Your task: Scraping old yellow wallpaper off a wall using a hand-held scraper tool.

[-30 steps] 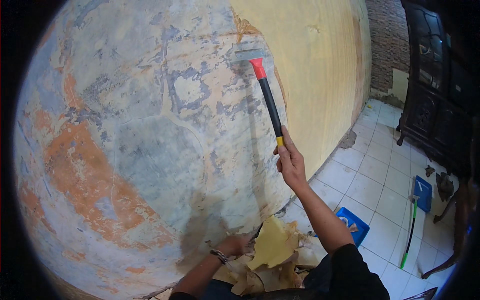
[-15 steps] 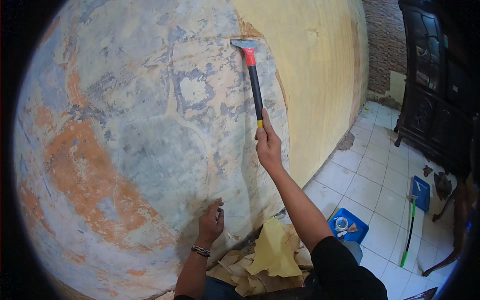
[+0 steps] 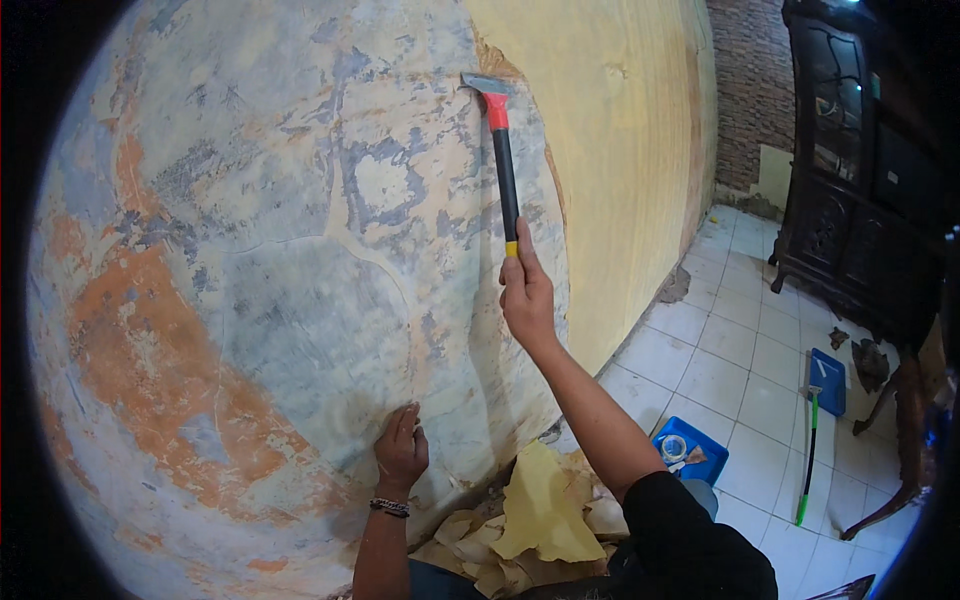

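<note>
My right hand [image 3: 528,300] is closed round the lower end of a long-handled scraper [image 3: 507,175] with a black shaft, red neck and wide metal blade. Its blade [image 3: 486,85] rests against the patchy bare wall [image 3: 300,310], just left of the edge where yellow wall covering [image 3: 620,130] still hangs. Lower down, my left hand [image 3: 402,450], with a bracelet at the wrist, is raised at the wall, its fingers loosely bent and nothing seen in them. Whether its fingertips touch the wall I cannot tell.
Peeled yellow sheets [image 3: 545,505] lie heaped at the wall's foot. A blue tray [image 3: 690,450] with a tape roll [image 3: 673,448] stands on the tiled floor [image 3: 715,370]. Farther right lie another blue tray [image 3: 828,383] and a green-and-black pole tool [image 3: 808,460], before a dark carved cabinet [image 3: 850,190].
My left hand has shifted slightly left, its fingers drawn closer together. The scraper's handle leans a little less, while its blade stays at nearly the same spot on the wall. The view has turned slightly.
</note>
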`<state>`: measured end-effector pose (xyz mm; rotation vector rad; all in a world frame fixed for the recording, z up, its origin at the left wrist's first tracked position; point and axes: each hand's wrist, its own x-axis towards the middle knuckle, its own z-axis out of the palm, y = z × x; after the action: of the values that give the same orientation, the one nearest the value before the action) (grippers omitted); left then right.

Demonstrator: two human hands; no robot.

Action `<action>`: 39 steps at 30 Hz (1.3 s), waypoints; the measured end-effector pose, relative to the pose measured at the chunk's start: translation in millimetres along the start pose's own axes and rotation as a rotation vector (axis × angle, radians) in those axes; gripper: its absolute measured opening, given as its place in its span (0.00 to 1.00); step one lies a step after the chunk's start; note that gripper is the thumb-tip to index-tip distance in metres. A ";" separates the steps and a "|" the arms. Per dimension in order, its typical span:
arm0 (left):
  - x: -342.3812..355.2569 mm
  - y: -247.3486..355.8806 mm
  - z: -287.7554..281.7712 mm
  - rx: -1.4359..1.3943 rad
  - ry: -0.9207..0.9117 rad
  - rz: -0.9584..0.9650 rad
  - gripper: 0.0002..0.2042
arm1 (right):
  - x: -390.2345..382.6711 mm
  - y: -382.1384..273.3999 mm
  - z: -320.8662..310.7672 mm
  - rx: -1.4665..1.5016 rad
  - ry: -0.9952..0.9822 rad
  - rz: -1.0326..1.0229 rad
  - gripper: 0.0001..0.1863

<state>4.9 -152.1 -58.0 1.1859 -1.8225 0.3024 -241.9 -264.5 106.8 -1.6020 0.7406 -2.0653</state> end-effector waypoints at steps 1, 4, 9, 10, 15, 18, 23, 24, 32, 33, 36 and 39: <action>1.6 0.0 0.5 -0.006 0.002 0.002 0.19 | 7.9 -1.4 -2.4 -0.033 0.009 -0.045 0.28; 3.1 3.3 1.1 0.037 0.016 0.044 0.19 | 27.9 -11.7 -3.4 -0.036 0.010 -0.048 0.28; 2.6 3.7 -6.8 -0.021 0.013 0.033 0.20 | 1.1 -10.0 -1.4 0.018 -0.047 0.033 0.29; 3.2 5.4 -4.8 -0.026 0.013 0.033 0.20 | 9.2 -13.8 -2.1 0.014 -0.046 0.032 0.29; 3.5 3.9 -3.0 -0.008 0.029 0.060 0.20 | 28.6 -20.9 11.4 -0.005 0.001 -0.025 0.29; 2.4 4.7 -4.1 -0.036 0.013 0.037 0.20 | 6.7 6.3 7.6 -0.059 -0.006 -0.146 0.29; 4.5 5.8 -3.5 -0.054 0.030 0.071 0.21 | 41.0 -28.2 11.8 -0.073 0.018 -0.069 0.29; 5.3 8.1 -6.3 -0.075 0.030 0.068 0.20 | 29.6 -28.8 8.7 -0.085 0.014 -0.043 0.29; 5.7 9.2 -6.4 -0.123 0.067 0.086 0.21 | 63.7 -50.3 9.3 -0.138 -0.057 0.006 0.29; 4.4 8.3 -8.5 -0.151 0.074 0.077 0.21 | 54.8 -54.6 8.2 -0.112 -0.051 0.044 0.29; 2.0 4.5 -9.5 -0.198 0.068 0.040 0.21 | 21.3 -31.5 1.4 -0.205 -0.074 -0.074 0.28; 4.4 11.1 -7.7 -0.179 0.063 0.073 0.21 | 62.0 -39.9 -18.4 -0.247 -0.038 -0.109 0.28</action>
<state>-0.5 -144.2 -47.4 0.9775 -1.8003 0.2115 -275.3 -269.5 174.9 -1.8471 0.9452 -2.0772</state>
